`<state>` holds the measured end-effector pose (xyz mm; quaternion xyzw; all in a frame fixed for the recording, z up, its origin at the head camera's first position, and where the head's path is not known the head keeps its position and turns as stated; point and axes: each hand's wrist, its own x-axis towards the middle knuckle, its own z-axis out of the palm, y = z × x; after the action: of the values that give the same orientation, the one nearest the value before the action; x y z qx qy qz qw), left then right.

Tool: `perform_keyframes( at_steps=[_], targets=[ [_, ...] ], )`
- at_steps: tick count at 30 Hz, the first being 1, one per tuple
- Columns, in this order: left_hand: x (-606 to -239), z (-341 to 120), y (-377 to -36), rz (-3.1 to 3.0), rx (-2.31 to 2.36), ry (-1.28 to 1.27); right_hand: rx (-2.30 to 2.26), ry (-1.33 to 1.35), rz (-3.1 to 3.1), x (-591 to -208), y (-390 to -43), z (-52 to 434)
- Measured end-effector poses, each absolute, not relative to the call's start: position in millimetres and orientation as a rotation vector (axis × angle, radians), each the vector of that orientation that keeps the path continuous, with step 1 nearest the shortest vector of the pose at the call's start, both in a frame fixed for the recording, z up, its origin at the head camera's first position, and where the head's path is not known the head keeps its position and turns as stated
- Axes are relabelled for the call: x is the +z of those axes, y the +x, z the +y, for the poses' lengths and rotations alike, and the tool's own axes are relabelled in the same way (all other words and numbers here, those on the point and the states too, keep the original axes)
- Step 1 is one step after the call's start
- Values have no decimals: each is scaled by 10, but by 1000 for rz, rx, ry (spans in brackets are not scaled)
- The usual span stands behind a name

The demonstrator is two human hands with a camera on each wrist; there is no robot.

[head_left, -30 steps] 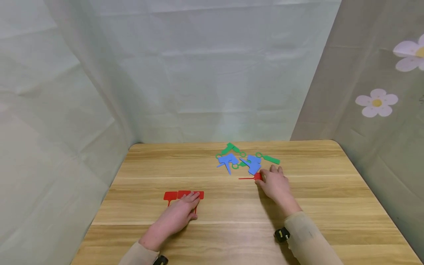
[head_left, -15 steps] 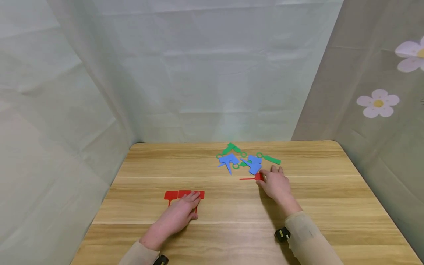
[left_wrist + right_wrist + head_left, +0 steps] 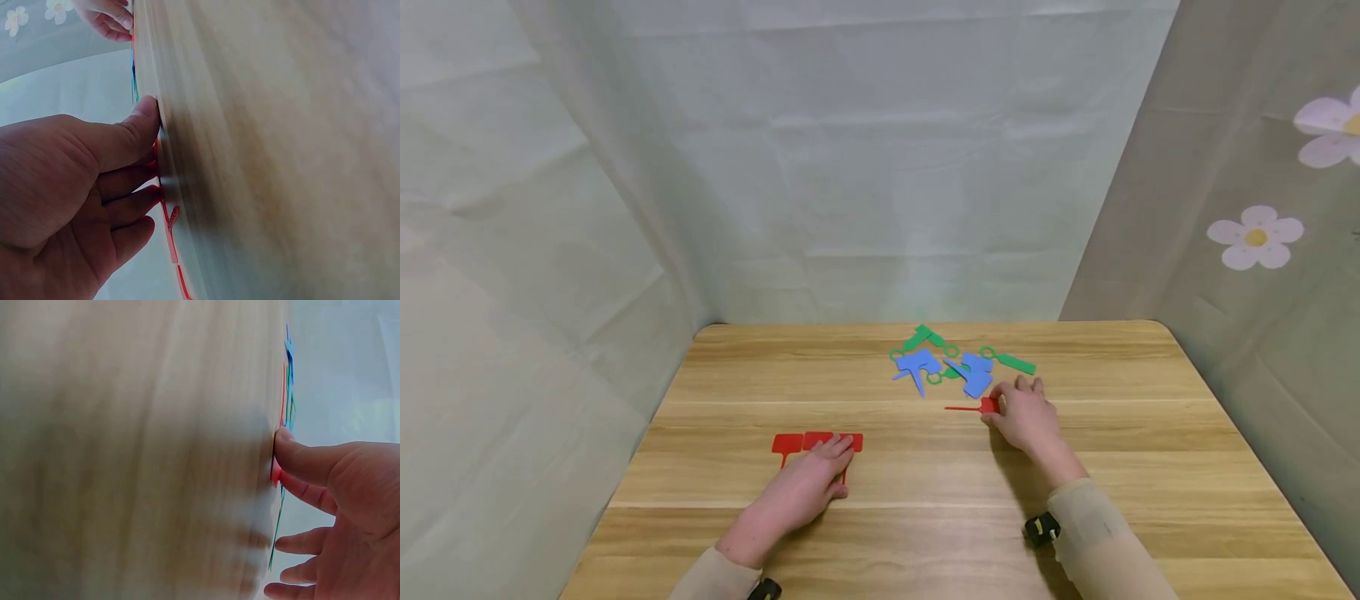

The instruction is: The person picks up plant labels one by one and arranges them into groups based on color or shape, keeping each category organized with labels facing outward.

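Red tag [image 3: 981, 407] lies on the tabletop [image 3: 1150, 450] in the head view, its flat end under the fingertips of the right hand [image 3: 1026, 417], its thin tail pointing left. That hand's fingers are fairly straight and close together, pressing down on the tag's flat end. Just beyond it sits a mixed pile: about three blue tags [image 3: 946, 367] and about three green tags [image 3: 1011, 361], overlapping, so the count is unsure. Nearer the left edge, three red tags [image 3: 805, 441] lie side by side in a row. The left hand [image 3: 801, 492] rests flat on them, fingers straight and together, covering the right two in part.

Left wrist view: the left hand [image 3: 69, 200] lies against the tabletop [image 3: 281, 150], thumb and fingers pressed onto the red tags [image 3: 170, 219], seen edge-on. The right hand [image 3: 106, 19] shows far off.

Right wrist view: the right hand [image 3: 337, 506] presses the red tag [image 3: 275, 472] to the tabletop [image 3: 137, 450] with the thumb and one finger; the other fingers are spread loosely. Blue and green tags [image 3: 289, 369] show edge-on beyond; their number cannot be told here.
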<state>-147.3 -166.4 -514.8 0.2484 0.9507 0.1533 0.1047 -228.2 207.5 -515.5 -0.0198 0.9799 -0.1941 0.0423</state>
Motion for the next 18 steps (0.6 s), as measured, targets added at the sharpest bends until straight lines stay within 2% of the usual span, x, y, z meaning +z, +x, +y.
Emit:
perform_keyframes(
  at_steps=[11,18],
  targets=[
    [-5151,-1660,-1475,2798,454,746,-715,-60,2932,-5136,-2326,2121],
    [-5138,-1652,-1470,2795,454,734,-768,-203,2932,-5134,-2292,2176]
  ],
)
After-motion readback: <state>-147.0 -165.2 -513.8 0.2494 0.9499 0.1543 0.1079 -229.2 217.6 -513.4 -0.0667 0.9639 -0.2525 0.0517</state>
